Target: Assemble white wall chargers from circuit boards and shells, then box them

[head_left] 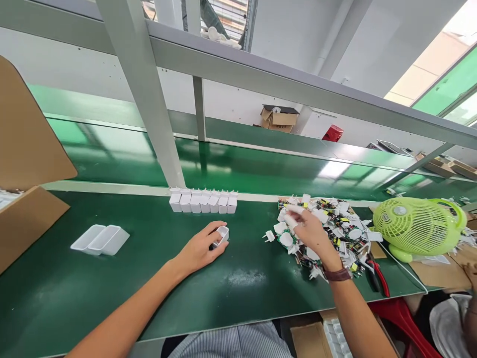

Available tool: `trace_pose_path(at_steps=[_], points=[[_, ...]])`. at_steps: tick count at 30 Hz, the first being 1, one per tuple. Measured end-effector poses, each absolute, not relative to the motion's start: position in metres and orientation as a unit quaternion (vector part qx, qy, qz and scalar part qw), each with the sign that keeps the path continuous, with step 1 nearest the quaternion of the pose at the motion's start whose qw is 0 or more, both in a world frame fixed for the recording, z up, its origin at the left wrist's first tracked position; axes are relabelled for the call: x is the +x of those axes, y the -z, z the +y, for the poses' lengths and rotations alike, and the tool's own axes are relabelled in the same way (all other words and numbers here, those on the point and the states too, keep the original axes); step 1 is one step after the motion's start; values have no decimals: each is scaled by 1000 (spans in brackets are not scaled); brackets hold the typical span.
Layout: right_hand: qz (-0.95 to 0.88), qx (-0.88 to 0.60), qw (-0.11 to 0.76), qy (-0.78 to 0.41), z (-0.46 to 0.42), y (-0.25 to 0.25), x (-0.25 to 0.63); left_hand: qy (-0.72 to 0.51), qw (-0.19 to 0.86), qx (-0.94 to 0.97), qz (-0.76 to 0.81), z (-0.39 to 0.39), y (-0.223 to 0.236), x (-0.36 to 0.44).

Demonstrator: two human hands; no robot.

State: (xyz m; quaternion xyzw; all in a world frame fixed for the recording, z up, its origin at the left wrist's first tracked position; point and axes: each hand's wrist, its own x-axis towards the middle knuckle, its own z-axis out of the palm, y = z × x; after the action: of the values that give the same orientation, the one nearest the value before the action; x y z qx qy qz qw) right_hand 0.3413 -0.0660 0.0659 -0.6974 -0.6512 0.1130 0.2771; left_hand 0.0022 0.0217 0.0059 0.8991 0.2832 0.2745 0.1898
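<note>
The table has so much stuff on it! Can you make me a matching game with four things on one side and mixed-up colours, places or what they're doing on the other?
Things:
1. Fan
2. Left hand
3. Pliers
4. Row of white cases

Clues:
A. Near the back edge of the table
B. Red and black
C. Light green
D. Holding a small white case

Right pairs: 1-C, 2-D, 3-B, 4-A
</note>
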Motion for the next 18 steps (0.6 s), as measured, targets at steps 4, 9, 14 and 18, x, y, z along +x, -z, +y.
trace_pose_path(at_steps=[4, 9, 14, 18], points=[[-718, -668, 174, -92, -68, -51, 315, -285, 194, 894, 285, 22, -4, -2], [-654, -722, 218, -62, -52, -50, 323, -285, 204, 893, 283, 23, -1, -5], [-579, -675, 424, -173, -49, -53, 323, -292, 211, 890, 280, 24, -2, -6], [-635, -624, 408, -204, -52, -45, 291, -297, 208, 888, 283, 23, -3, -6]])
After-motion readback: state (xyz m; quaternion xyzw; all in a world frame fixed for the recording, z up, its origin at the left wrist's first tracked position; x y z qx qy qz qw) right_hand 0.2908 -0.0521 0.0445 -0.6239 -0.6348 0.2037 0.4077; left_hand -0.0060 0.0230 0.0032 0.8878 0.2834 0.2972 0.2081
